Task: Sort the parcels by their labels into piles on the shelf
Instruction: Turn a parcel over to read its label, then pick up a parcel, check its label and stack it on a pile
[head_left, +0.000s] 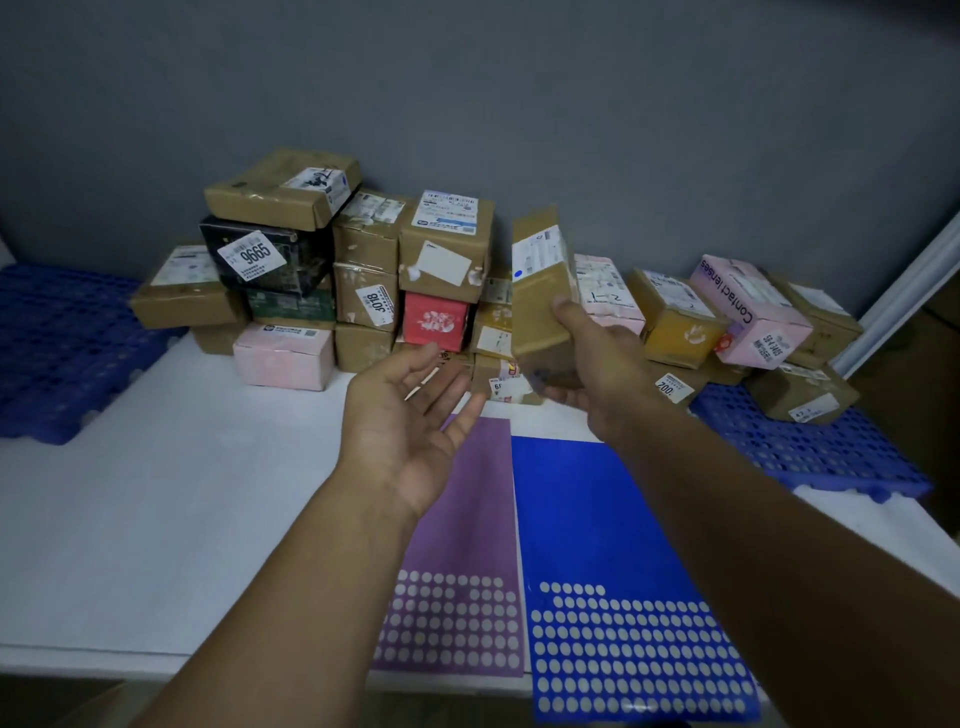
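Note:
My right hand (597, 369) grips a brown cardboard parcel (540, 280), holding it upright above the white shelf (156, 519). Its white label carries a blue dot sticker. My left hand (410, 415) hovers palm up with straight fingers just left of it, holding nothing. Behind stands a pile of parcels (363, 270) against the grey wall: brown boxes, a black box marked 9665 (260, 257), a red box (435, 321) and a pink box (283, 356). More parcels (727, 317) lie to the right, among them a pink "Contact lenses" box (750, 312).
A purple sticker sheet (462, 551) and a blue sticker sheet (608, 571) lie on the shelf near the front edge. Blue perforated mats sit at the left (62, 353) and right (810, 452). A white frame edge (909, 291) rises at far right.

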